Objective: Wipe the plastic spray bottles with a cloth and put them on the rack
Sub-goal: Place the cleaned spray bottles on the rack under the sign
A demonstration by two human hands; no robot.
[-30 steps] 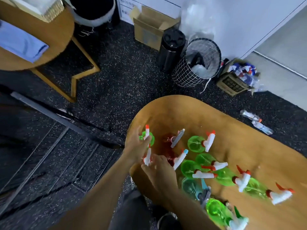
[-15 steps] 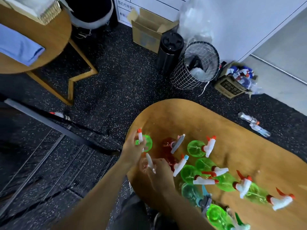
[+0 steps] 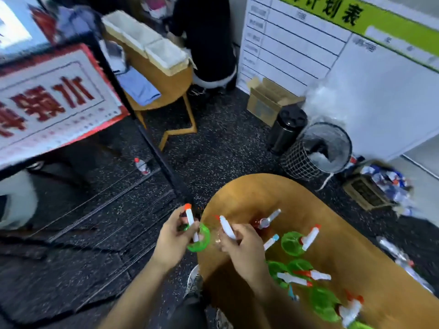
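We hold one spray bottle in each hand above the near end of the oval wooden table [image 3: 356, 238]. Our left hand [image 3: 174, 241] curls round the neck of a green spray bottle [image 3: 200, 238], whose white trigger head with an orange nozzle sticks up past the fingers; it hangs just off the table's edge, over the dark speckled floor [image 3: 225, 143]. Our right hand [image 3: 244, 245], just beside the left, grips a white trigger head with a red tip [image 3: 226, 226]; the body under it is hidden by the fingers, so we cannot tell its colour.

To the right of the right hand, more green spray bottles [image 3: 293, 243] lie on the table, with a red one [image 3: 259, 224] just beyond the knuckles. Left of the left hand runs a black wire rack [image 3: 99, 210], blurred. Well beyond both hands stand a wire mesh bin [image 3: 316, 153], a black canister [image 3: 288, 127] and an open cardboard box [image 3: 266, 100].
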